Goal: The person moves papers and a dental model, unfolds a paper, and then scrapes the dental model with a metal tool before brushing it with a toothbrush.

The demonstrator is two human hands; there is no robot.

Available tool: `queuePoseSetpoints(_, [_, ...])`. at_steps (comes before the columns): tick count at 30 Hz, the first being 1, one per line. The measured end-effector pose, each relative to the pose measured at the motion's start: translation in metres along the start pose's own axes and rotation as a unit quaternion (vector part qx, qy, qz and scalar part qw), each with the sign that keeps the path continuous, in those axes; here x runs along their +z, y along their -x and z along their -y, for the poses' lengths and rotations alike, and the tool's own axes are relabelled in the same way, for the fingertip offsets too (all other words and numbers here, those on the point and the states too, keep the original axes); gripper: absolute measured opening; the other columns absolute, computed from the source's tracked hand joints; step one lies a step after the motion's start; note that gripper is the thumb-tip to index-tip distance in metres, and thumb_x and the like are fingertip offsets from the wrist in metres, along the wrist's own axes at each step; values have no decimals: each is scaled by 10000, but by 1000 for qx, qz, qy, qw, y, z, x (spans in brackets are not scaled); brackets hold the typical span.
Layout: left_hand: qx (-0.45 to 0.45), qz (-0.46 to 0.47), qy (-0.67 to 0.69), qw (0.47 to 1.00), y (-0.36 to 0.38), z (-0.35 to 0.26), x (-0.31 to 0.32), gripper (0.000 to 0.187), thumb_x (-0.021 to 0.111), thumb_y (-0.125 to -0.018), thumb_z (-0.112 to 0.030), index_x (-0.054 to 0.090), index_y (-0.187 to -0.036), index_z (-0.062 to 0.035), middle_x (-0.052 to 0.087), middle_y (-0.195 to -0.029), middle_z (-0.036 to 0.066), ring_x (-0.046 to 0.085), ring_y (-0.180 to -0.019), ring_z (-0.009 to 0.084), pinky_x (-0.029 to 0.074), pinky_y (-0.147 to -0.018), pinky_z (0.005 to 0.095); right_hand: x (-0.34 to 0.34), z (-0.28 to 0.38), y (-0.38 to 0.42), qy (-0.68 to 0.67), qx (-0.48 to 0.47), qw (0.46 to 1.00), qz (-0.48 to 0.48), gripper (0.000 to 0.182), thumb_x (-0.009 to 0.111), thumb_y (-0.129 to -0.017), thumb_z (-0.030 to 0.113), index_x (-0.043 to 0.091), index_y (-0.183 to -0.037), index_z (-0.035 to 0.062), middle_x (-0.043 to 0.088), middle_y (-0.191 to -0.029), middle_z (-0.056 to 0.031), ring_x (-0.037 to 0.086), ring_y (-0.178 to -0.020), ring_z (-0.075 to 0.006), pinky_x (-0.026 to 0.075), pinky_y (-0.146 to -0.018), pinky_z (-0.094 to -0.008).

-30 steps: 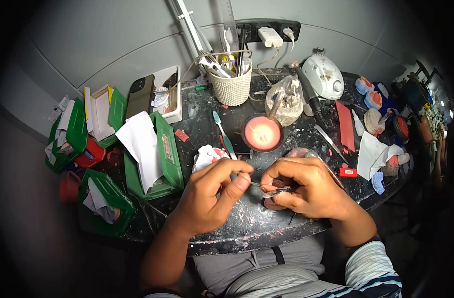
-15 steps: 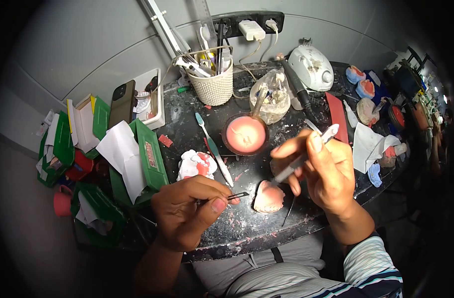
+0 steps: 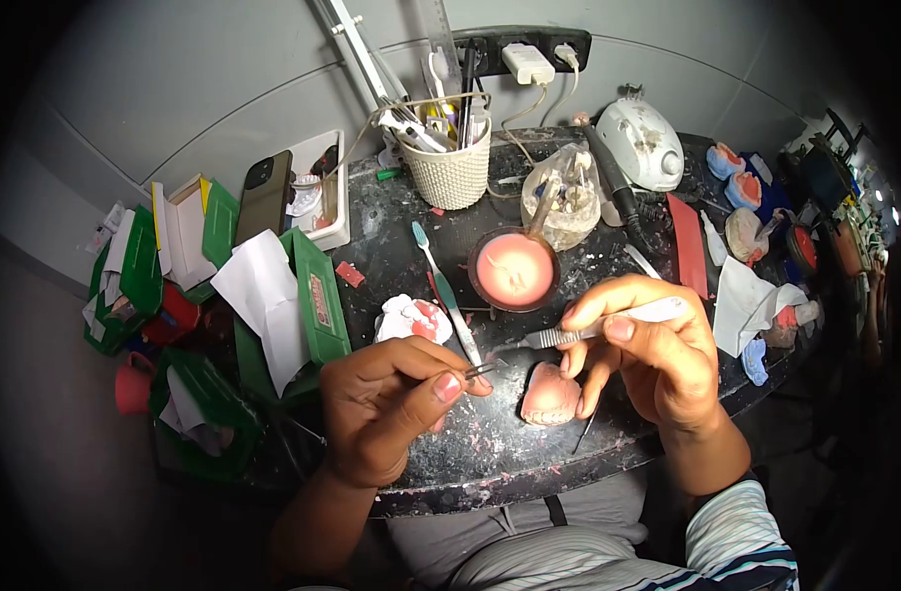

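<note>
My left hand point(image 3: 396, 399) pinches a small slotted scalpel blade point(image 3: 481, 370) between thumb and fingertips. In my right hand point(image 3: 662, 355) is a pale scalpel handle point(image 3: 559, 338) with a ribbed grip, its narrow end pointing left toward the blade. A gap separates handle and blade. Just below the right fingertips, a pink denture base with a row of teeth point(image 3: 551, 396) lies on the dark table point(image 3: 490, 448). Beyond my left hand sits a white plaster cast with pink patches point(image 3: 411, 320). A green-and-white toothbrush point(image 3: 444, 291) lies beside the cast.
A round bowl of pink material point(image 3: 514, 271) stands mid-table. Behind are a woven tool cup point(image 3: 448, 172), a cloudy clear bag point(image 3: 564, 202) and a white machine point(image 3: 639, 146). Green boxes point(image 3: 317, 295) crowd the left. A pink sheet point(image 3: 687, 244) and white cloth point(image 3: 751, 300) lie right.
My right hand has lowered and turned the handle to point left, nearer the blade. My left hand keeps its pinch on the blade. The whole view has shifted slightly.
</note>
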State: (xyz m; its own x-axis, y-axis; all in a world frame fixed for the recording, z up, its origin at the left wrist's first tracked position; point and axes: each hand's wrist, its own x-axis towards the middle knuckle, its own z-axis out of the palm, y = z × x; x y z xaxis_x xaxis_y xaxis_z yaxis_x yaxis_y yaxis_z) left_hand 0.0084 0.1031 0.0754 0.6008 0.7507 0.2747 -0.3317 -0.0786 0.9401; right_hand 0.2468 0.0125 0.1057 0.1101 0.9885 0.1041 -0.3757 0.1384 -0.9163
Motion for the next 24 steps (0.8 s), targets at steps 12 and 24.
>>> queuePoseSetpoints(12, [-52, -3, 51, 997, -1, -3, 1, 100, 643, -953, -4, 666, -885, 66, 724, -928, 214, 506, -569, 53, 426, -554, 213, -1, 1, 2, -22, 14, 997, 70, 324, 530, -1022, 101, 634, -1172, -167, 715, -920, -252, 745, -684, -303, 627, -578, -325])
queuePoseSetpoints(24, [-48, -1, 68, 997, 0, -2, 1, 96, 642, -955, -8, 662, -898, 66, 726, -927, 212, 514, -569, 55, 430, -549, 212, 0, 1, 2, 17, 4, 996, 92, 335, 544, -1036, 127, 638, -1180, -161, 713, -930, -243, 749, -709, -294, 618, -586, -309])
